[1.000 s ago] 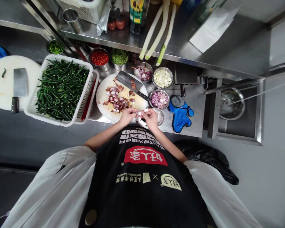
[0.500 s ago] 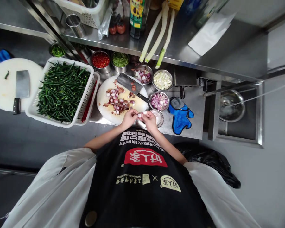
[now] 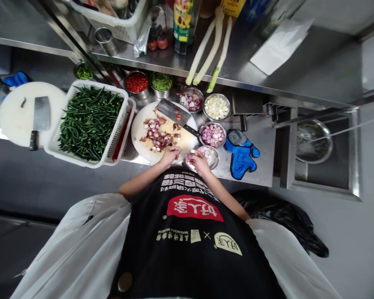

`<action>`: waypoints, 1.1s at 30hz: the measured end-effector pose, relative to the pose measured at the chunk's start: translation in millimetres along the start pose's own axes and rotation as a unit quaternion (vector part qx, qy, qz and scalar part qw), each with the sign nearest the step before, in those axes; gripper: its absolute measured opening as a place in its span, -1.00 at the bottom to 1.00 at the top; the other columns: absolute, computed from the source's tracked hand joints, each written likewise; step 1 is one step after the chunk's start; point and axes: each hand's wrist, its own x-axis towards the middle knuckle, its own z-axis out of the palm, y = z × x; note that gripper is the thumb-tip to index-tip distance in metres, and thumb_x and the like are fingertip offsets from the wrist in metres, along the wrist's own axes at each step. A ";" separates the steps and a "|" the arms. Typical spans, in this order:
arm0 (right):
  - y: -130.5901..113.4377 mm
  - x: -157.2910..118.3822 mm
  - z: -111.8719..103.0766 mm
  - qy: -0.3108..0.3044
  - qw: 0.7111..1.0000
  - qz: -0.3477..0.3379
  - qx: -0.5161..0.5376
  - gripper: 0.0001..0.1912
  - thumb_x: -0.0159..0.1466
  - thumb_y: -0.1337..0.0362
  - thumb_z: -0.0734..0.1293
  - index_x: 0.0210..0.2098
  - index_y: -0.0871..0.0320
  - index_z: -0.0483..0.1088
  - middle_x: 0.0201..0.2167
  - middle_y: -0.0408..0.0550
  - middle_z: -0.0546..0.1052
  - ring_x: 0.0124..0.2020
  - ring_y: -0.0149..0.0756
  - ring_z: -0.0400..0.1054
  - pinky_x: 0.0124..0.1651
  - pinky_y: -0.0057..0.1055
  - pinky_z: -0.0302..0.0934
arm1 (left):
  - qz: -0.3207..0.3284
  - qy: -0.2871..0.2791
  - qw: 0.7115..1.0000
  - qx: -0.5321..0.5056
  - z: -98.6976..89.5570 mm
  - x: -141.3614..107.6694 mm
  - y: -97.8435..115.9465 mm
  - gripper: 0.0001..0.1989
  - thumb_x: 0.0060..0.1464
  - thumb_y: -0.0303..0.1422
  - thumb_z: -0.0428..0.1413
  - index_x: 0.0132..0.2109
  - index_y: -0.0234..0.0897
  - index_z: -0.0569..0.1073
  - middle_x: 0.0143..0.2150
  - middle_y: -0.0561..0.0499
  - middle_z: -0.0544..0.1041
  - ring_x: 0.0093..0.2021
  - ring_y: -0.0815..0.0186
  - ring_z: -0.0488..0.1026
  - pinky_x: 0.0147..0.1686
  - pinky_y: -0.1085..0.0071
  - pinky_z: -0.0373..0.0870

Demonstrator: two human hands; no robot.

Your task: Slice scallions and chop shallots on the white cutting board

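My left hand (image 3: 171, 156) is over the near edge of the round cutting board (image 3: 140, 139), fingers pinched together; what they hold, if anything, is too small to name. To its right, my right hand (image 3: 200, 162) grips a small shallot (image 3: 190, 158) at its fingertips, beside a steel bowl of pale peeled shallots (image 3: 209, 156). On the board lie purple shallots with brown skins (image 3: 158, 135) and a cleaver (image 3: 173, 113), its black handle pointing toward the bowl of purple shallots (image 3: 212, 134).
A white basket of green chillies (image 3: 89, 122) stands left, beyond it a second board (image 3: 15, 112) with a cleaver. Bowls of chopped shallot and white cubes (image 3: 217, 106) sit behind. A blue cloth item (image 3: 243, 160) and sink (image 3: 318, 170) are right; a shelf (image 3: 162, 62) overhangs the back.
My hands have moved apart, the left one toward the board, the right one keeping a shallot near the peeled-shallot bowl. The whole view has shifted slightly.
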 end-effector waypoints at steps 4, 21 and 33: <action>15.7 14.5 -34.9 0.100 0.990 -0.051 -0.082 -0.48 -0.04 0.03 0.54 -0.16 0.01 0.34 -0.22 -0.01 0.69 -0.26 -0.11 0.57 -0.31 -0.29 0.40 | -0.072 0.003 0.995 -0.072 -42.2 13.3 16.7 -0.80 -0.09 -0.20 0.19 -0.35 -0.20 0.41 -0.36 -0.03 0.53 -0.44 0.35 0.42 -0.42 0.41 0.38; 43.5 10.3 -34.0 0.050 0.982 -0.047 -0.175 -0.34 -0.12 -0.31 0.58 -0.29 0.09 0.53 -0.40 -0.01 0.64 -0.36 -0.13 0.48 -0.17 -0.16 0.40 | -0.012 0.256 0.910 0.326 -172.7 122.5 76.8 -0.64 -0.14 -0.33 0.48 -0.24 -0.27 0.51 -0.39 -0.05 0.56 -0.34 0.15 0.53 -0.37 0.35 0.36; 27.2 6.0 -25.3 0.036 0.975 -0.091 -0.198 -0.42 -0.04 -0.24 0.58 -0.28 0.06 0.48 -0.31 0.05 0.70 -0.27 -0.03 0.58 -0.05 -0.06 0.47 | 0.182 0.175 0.967 0.045 -137.2 52.1 56.8 -0.67 -0.11 -0.38 0.41 -0.22 -0.24 0.46 -0.34 0.08 0.51 -0.47 0.42 0.37 -0.47 0.48 0.32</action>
